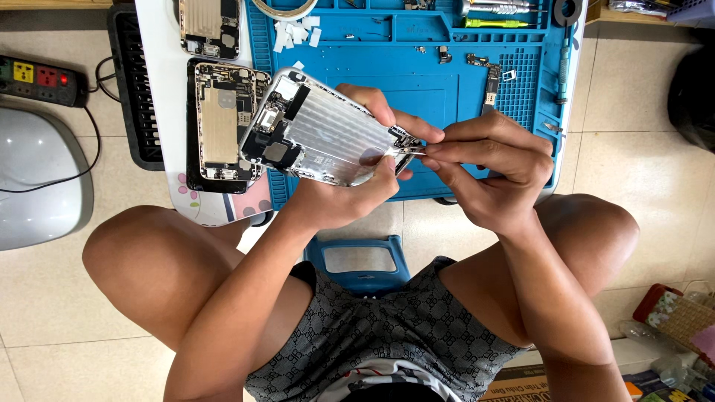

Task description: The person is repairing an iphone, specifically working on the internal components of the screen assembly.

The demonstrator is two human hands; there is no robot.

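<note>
My left hand (357, 179) holds an opened silver phone housing (316, 130) tilted above the blue work mat (417, 82), fingers wrapped around its lower end. My right hand (488, 167) pinches thin metal tweezers (412, 151) whose tips touch the housing's bottom edge. The housing's inside faces up, showing black and metal parts at its left end.
Another opened phone (222, 123) lies on a black tray left of the mat, and a third (210, 26) sits farther back. Small parts, white tape pieces (296, 31), screwdrivers (495, 9) and a flex part (491, 82) rest on the mat. A power strip (37, 78) lies on the floor at left.
</note>
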